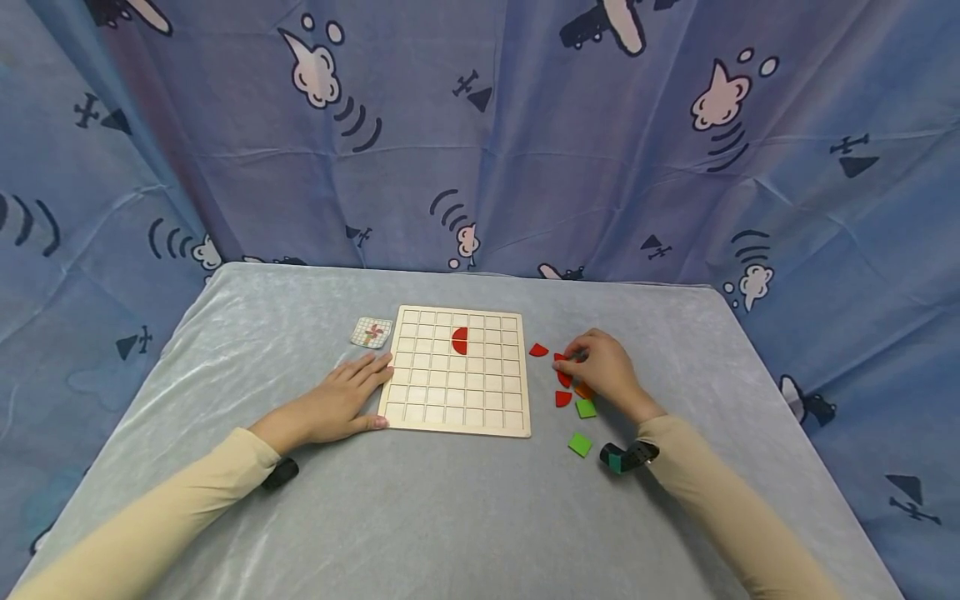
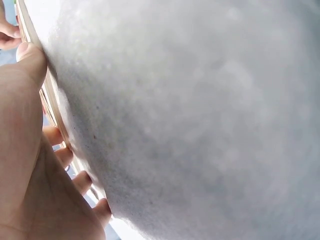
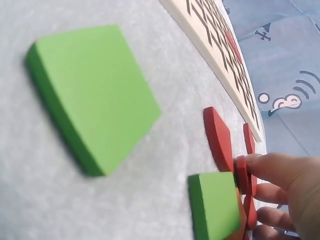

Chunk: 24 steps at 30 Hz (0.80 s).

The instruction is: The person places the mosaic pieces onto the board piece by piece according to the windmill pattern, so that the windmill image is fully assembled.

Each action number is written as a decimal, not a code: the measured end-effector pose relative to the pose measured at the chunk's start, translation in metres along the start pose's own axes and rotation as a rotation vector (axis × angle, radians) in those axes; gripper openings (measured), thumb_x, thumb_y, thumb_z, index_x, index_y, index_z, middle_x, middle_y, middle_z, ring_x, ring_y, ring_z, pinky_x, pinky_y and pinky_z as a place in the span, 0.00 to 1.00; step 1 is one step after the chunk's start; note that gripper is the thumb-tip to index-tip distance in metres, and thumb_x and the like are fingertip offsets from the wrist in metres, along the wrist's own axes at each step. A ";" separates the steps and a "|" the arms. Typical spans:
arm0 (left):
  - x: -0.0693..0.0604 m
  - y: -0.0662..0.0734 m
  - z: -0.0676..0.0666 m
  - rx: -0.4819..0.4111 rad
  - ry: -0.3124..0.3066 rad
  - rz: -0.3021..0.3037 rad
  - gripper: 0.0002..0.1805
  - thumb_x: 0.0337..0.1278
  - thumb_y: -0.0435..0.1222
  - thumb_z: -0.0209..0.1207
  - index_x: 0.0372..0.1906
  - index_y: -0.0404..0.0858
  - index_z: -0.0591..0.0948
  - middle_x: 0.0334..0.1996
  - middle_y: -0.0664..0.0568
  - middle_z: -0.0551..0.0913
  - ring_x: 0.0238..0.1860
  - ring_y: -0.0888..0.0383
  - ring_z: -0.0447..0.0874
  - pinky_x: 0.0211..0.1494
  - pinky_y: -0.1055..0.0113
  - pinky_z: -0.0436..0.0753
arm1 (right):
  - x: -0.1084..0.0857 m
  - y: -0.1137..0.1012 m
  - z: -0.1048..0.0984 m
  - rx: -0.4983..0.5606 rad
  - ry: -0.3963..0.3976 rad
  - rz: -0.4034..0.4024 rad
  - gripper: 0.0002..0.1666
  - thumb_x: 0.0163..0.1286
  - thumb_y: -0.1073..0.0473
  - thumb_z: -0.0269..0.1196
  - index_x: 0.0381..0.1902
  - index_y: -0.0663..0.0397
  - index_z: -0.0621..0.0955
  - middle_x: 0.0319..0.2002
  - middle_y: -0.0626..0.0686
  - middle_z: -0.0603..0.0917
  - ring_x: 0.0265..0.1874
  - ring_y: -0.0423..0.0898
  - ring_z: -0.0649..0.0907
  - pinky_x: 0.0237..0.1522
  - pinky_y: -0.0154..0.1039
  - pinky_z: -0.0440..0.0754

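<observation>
A square wooden grid board (image 1: 431,400) lies flat on the table. My left hand (image 1: 337,404) rests along its left edge, fingers spread and thumb at the near corner. Two red quarter-circle tiles (image 1: 460,341) form a half disc in the upper part of the grid. Right of the board, my right hand (image 1: 609,371) pinches a red quarter-circle tile (image 3: 242,175) between thumb and fingers, low among other red tiles. Loose red tiles (image 1: 563,399) lie close by, beside a partly covered orange tile (image 1: 583,390) and a green square tile (image 1: 586,408).
Another green square tile (image 1: 580,444) lies nearer the front. A small pattern card (image 1: 371,332) sits by the board's upper left side. Grey cloth covers the table (image 1: 450,517), and a patterned blue curtain (image 1: 405,192) hangs behind it.
</observation>
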State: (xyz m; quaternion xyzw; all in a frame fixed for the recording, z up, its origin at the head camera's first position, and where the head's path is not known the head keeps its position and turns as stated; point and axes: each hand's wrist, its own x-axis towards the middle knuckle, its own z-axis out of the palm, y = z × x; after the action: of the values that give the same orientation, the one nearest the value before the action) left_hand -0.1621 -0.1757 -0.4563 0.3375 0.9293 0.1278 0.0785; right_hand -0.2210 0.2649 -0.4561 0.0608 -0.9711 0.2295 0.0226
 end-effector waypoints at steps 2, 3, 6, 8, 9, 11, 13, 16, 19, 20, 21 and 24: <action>0.000 0.000 0.000 -0.001 -0.004 -0.003 0.44 0.67 0.56 0.55 0.76 0.34 0.58 0.79 0.39 0.52 0.79 0.35 0.49 0.75 0.34 0.57 | 0.000 0.000 0.000 0.001 -0.001 -0.012 0.16 0.56 0.48 0.75 0.34 0.54 0.88 0.38 0.55 0.83 0.37 0.51 0.81 0.38 0.41 0.78; 0.000 0.000 -0.001 -0.001 -0.007 -0.006 0.44 0.67 0.56 0.55 0.76 0.34 0.58 0.79 0.39 0.52 0.79 0.36 0.49 0.75 0.35 0.57 | 0.000 0.000 -0.001 0.003 0.000 -0.015 0.16 0.56 0.48 0.75 0.35 0.54 0.88 0.38 0.54 0.83 0.37 0.51 0.81 0.38 0.41 0.78; 0.000 0.001 -0.001 0.000 -0.007 -0.005 0.44 0.67 0.56 0.54 0.76 0.34 0.58 0.79 0.39 0.52 0.79 0.35 0.49 0.75 0.34 0.57 | 0.000 -0.001 -0.002 0.005 0.001 -0.038 0.16 0.56 0.49 0.75 0.39 0.53 0.89 0.38 0.54 0.85 0.37 0.51 0.81 0.40 0.43 0.78; 0.000 0.001 0.000 -0.002 -0.007 -0.005 0.44 0.67 0.57 0.54 0.76 0.34 0.58 0.79 0.39 0.52 0.79 0.35 0.49 0.75 0.34 0.57 | 0.000 -0.003 -0.003 0.003 0.003 -0.061 0.17 0.57 0.49 0.75 0.41 0.53 0.89 0.39 0.53 0.85 0.38 0.51 0.81 0.42 0.45 0.79; 0.000 0.001 0.000 -0.003 -0.003 -0.001 0.44 0.67 0.57 0.54 0.76 0.34 0.58 0.79 0.39 0.52 0.79 0.35 0.49 0.74 0.34 0.57 | 0.000 -0.004 -0.003 0.003 0.004 -0.073 0.17 0.57 0.50 0.75 0.41 0.52 0.89 0.39 0.53 0.85 0.39 0.50 0.81 0.43 0.46 0.79; 0.000 0.001 0.000 -0.009 0.009 0.008 0.44 0.66 0.56 0.55 0.76 0.34 0.59 0.79 0.38 0.53 0.78 0.34 0.50 0.74 0.33 0.58 | 0.001 -0.007 -0.004 0.003 0.006 -0.108 0.17 0.57 0.51 0.75 0.42 0.53 0.89 0.40 0.53 0.86 0.40 0.51 0.82 0.46 0.48 0.80; 0.000 0.000 0.001 -0.016 0.018 0.015 0.44 0.66 0.56 0.56 0.76 0.33 0.59 0.78 0.37 0.54 0.78 0.34 0.50 0.73 0.33 0.58 | 0.002 -0.011 -0.005 0.004 0.005 -0.144 0.17 0.57 0.52 0.75 0.43 0.53 0.89 0.41 0.54 0.86 0.41 0.52 0.82 0.47 0.50 0.80; 0.000 0.000 0.002 -0.023 0.026 0.020 0.43 0.66 0.56 0.56 0.75 0.33 0.59 0.78 0.37 0.54 0.78 0.33 0.51 0.73 0.33 0.57 | 0.005 -0.017 -0.004 0.007 -0.005 -0.191 0.16 0.58 0.52 0.75 0.43 0.52 0.89 0.42 0.54 0.85 0.42 0.52 0.82 0.47 0.50 0.80; 0.000 -0.001 0.002 -0.020 0.020 0.011 0.44 0.66 0.56 0.56 0.76 0.34 0.59 0.78 0.38 0.54 0.78 0.34 0.50 0.74 0.33 0.57 | 0.008 -0.022 -0.002 0.010 -0.022 -0.225 0.16 0.59 0.53 0.74 0.44 0.52 0.89 0.42 0.53 0.84 0.42 0.51 0.82 0.47 0.49 0.80; 0.000 -0.001 0.002 -0.019 0.014 0.006 0.44 0.66 0.56 0.55 0.76 0.34 0.59 0.79 0.38 0.53 0.78 0.35 0.50 0.74 0.34 0.56 | 0.009 -0.024 -0.001 0.015 -0.030 -0.236 0.16 0.59 0.53 0.74 0.44 0.52 0.89 0.42 0.53 0.84 0.42 0.51 0.82 0.47 0.48 0.80; 0.000 0.000 0.002 -0.017 0.014 0.004 0.44 0.66 0.56 0.56 0.76 0.34 0.59 0.79 0.38 0.53 0.78 0.35 0.50 0.74 0.34 0.56 | 0.009 -0.026 0.000 0.022 -0.039 -0.243 0.16 0.60 0.53 0.74 0.44 0.52 0.89 0.42 0.52 0.84 0.42 0.51 0.82 0.46 0.48 0.80; 0.000 0.000 0.001 -0.015 0.011 0.001 0.44 0.66 0.56 0.56 0.76 0.34 0.59 0.79 0.39 0.53 0.78 0.35 0.50 0.75 0.34 0.56 | 0.013 -0.032 0.003 0.042 -0.071 -0.268 0.15 0.61 0.52 0.73 0.45 0.50 0.89 0.42 0.50 0.83 0.41 0.50 0.82 0.44 0.45 0.80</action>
State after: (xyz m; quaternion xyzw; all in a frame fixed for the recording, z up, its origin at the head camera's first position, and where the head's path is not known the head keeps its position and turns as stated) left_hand -0.1621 -0.1755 -0.4575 0.3367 0.9285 0.1368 0.0757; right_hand -0.2297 0.2334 -0.4436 0.1983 -0.9495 0.2427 0.0175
